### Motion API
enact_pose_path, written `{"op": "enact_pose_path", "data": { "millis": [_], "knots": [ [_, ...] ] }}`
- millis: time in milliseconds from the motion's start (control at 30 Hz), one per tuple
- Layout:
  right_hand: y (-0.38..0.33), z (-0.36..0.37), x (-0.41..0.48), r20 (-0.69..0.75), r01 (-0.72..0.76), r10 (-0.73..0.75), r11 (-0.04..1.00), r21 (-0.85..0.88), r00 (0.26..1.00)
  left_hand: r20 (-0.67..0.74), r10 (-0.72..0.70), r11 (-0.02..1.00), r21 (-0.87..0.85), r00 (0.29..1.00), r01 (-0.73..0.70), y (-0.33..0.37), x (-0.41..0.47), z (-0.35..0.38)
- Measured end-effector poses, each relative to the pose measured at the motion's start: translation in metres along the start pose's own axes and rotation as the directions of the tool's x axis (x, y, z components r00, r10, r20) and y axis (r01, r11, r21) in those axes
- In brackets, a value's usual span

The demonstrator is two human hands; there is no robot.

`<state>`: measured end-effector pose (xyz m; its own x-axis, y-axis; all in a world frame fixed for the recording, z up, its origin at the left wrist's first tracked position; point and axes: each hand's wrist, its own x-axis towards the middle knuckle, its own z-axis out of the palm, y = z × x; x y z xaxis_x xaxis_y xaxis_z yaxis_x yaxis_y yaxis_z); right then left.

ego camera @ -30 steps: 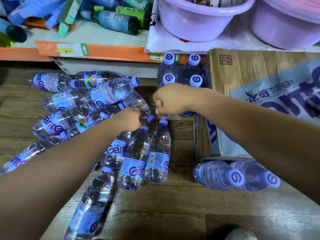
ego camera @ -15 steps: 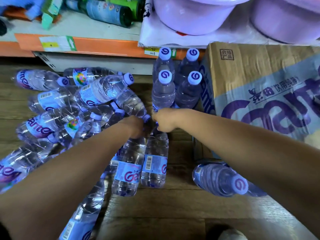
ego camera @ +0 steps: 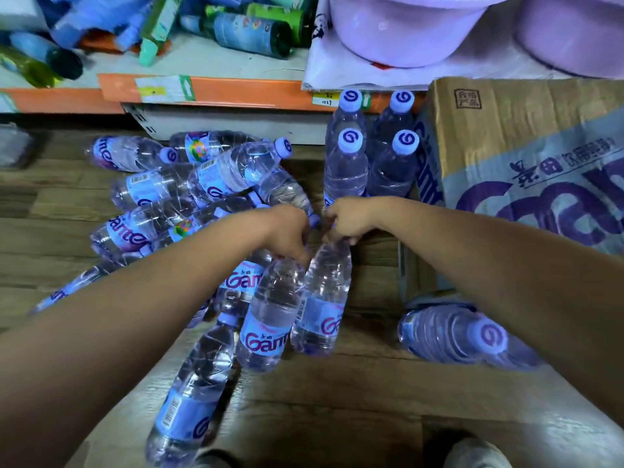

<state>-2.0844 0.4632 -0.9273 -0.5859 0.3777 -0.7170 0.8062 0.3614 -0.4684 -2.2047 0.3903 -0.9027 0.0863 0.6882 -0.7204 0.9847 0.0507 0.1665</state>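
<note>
Several clear water bottles with purple caps lie in a heap (ego camera: 175, 187) on the wooden floor. My left hand (ego camera: 287, 233) grips the neck of one lying bottle (ego camera: 270, 312). Right beside it, my right hand (ego camera: 347, 219) grips the neck of another lying bottle (ego camera: 326, 298). Both caps are hidden under my fingers. Just beyond my hands, several bottles stand upright in a tight group (ego camera: 371, 157) against a cardboard box.
A large printed cardboard box (ego camera: 526, 157) sits on the right, with more bottles (ego camera: 452, 336) lying in front of it. An orange-edged shelf (ego camera: 219, 92) behind holds dark bottles (ego camera: 246, 32) and purple basins (ego camera: 405, 32). My shoes show at the bottom edge.
Both hands have come down from near the standing group and closed on the necks of two lying bottles. The upright group, partly hidden before, now shows fully.
</note>
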Motion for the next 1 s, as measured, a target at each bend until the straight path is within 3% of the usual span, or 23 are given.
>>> {"op": "enact_pose_path", "data": {
  "millis": [267,700,867,1000],
  "knots": [
    [-0.016,-0.003,-0.051,-0.022,0.113,-0.112,0.992,0.047,0.993,-0.046,0.033,0.999,-0.012,0.998,-0.033,0.019,-0.028,-0.011],
    [-0.023,-0.034,-0.102,-0.269,-0.051,-0.053,0.930,-0.364,0.962,-0.338,0.125,0.992,0.072,0.933,-0.107,0.042,-0.047,-0.039],
    [-0.003,-0.038,-0.100,-0.390,-0.090,-0.023,0.959,-0.268,0.921,-0.439,0.157,0.987,0.097,0.885,-0.127,0.045,-0.032,-0.044],
    [-0.001,-0.042,-0.100,-0.439,-0.176,0.088,0.971,-0.163,0.894,-0.492,0.169,0.986,0.087,0.854,-0.145,0.043,-0.023,-0.047]
  ]
}}
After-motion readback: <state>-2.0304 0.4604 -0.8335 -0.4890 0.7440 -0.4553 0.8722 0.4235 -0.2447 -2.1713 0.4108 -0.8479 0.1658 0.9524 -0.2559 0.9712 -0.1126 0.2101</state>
